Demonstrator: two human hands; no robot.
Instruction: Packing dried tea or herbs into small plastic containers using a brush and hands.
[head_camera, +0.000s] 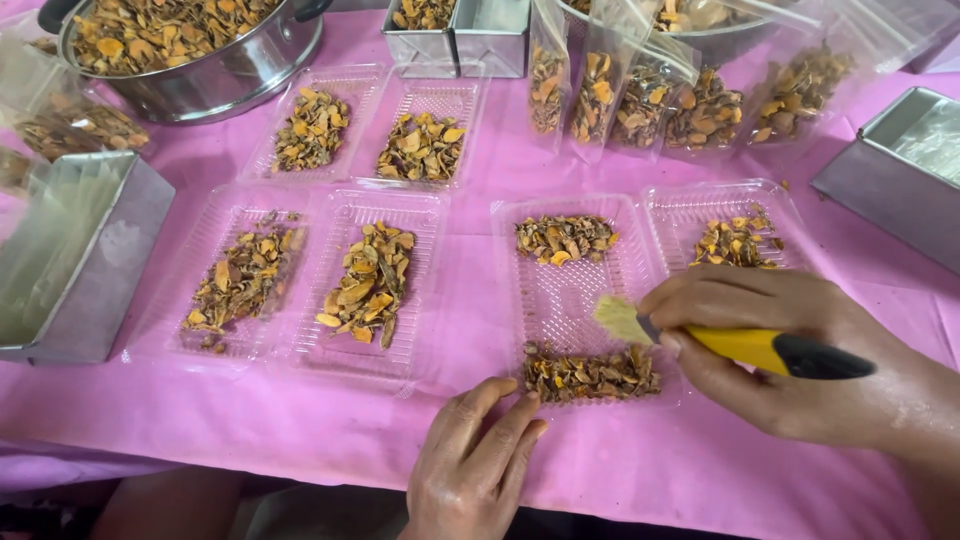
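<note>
Our right hand (790, 345) fingers pinch a yellow-handled brush (700, 338), bristles over the clear tray (575, 300). Our left hand (475, 455), fingers loosely together, steadies its near edge. We judge the tray flimsy, the dried slices (590, 375) light and brittle.

Yellow-handled brush (740, 345) with pale bristles, tilted over clear plastic tray (575, 290), dried orange-brown pieces (590, 374) heaped at both ends

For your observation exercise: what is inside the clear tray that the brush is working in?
The tray holds two heaps of dried orange-brown pieces, one at the far end and one at the near edge, with bare ribbed plastic between. The brush and right hand cover its right-hand side.
</note>
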